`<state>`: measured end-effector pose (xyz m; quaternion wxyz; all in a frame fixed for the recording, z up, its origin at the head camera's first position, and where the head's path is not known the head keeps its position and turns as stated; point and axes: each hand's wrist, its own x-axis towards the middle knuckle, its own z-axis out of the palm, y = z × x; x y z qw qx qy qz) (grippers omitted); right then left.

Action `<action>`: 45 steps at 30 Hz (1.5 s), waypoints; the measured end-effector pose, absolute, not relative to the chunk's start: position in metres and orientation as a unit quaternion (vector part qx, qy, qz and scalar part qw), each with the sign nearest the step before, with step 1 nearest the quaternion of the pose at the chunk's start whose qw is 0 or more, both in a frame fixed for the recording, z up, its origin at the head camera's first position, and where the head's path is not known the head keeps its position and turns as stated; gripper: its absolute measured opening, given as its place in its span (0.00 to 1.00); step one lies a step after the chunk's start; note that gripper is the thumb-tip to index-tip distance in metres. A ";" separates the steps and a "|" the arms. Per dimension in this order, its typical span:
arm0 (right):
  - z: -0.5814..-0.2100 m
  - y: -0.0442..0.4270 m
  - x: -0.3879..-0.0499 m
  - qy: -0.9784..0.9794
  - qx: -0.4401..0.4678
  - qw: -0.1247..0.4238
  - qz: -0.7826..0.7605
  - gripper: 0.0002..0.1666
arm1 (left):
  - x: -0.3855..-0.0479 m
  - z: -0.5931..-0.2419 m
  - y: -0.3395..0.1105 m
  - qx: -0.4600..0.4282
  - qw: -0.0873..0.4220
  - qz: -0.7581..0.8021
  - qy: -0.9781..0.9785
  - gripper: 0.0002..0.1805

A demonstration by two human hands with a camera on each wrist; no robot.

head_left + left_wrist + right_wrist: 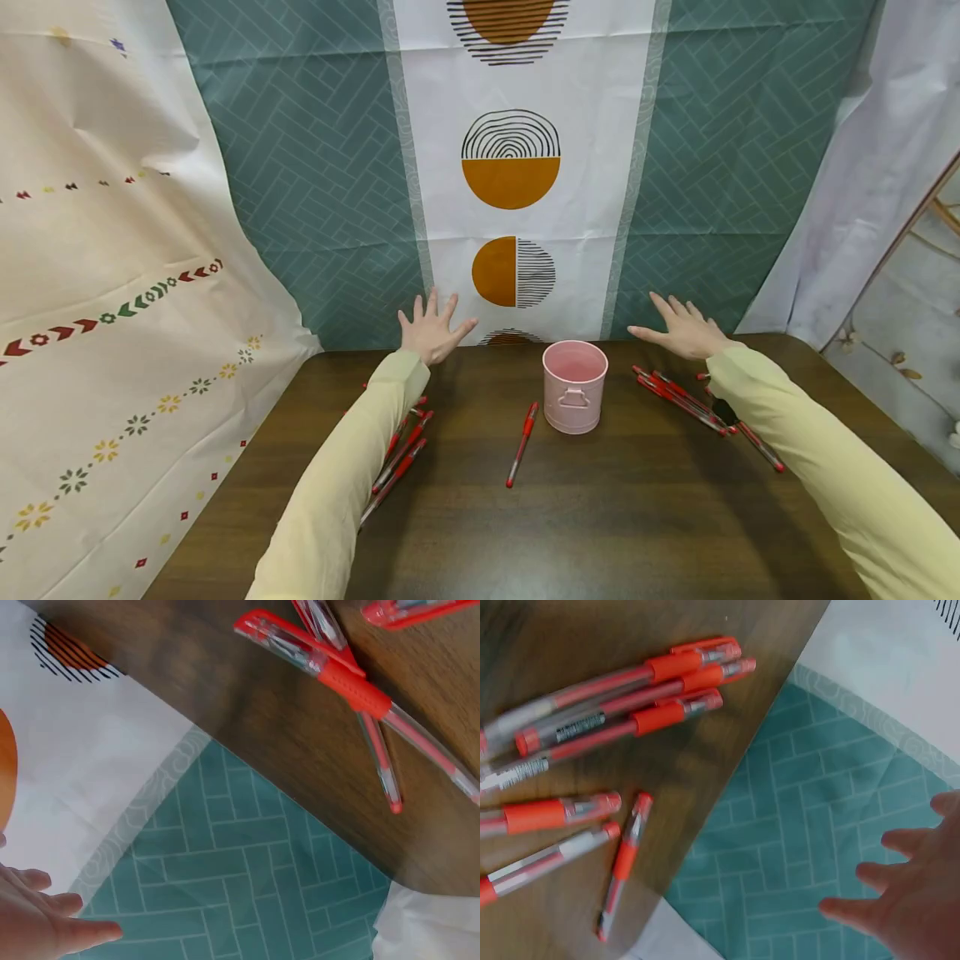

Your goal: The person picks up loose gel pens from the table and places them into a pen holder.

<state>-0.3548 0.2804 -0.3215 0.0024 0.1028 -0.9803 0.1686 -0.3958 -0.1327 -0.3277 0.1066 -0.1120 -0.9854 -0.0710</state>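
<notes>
My left hand [431, 331] is raised over the table's far edge with its fingers spread, holding nothing. Several red pens [401, 467] lie below that forearm, partly hidden by the sleeve; in the left wrist view two red pens [352, 686] cross. My right hand [686, 327] is likewise raised with fingers spread, touching nothing, above another group of red pens [682, 402]. The right wrist view shows these pens [622, 724] lying loose on the wood. Between the hands stands a pink bucket [573, 408], upright, with one red pen [522, 446] lying to its left.
The dark wooden table [585, 533] ends at a hanging cloth [322, 167] with green and white panels. A cream patterned cloth [112, 333] hangs along the left side. A white cloth [832, 208] hangs at the right.
</notes>
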 end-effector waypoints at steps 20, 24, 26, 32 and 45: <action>-0.347 0.268 -0.336 -0.924 0.170 -0.021 0.341 0.48 | -0.370 -0.342 -0.115 -0.160 0.076 -0.187 -0.966 0.42; -0.353 0.263 -0.331 -0.905 0.178 -0.032 0.386 0.47 | -0.363 -0.344 -0.112 -0.157 0.054 -0.220 -0.961 0.42; -0.358 0.260 -0.330 -0.892 0.187 -0.035 0.411 0.46 | -0.360 -0.346 -0.110 -0.163 0.044 -0.245 -0.955 0.42; -0.373 0.249 -0.326 -0.859 0.226 -0.042 0.458 0.44 | -0.350 -0.351 -0.103 -0.168 -0.007 -0.317 -0.934 0.41; -0.391 0.229 -0.327 -0.837 0.251 -0.043 0.484 0.52 | -0.334 -0.359 -0.082 -0.162 -0.052 -0.315 -0.934 0.40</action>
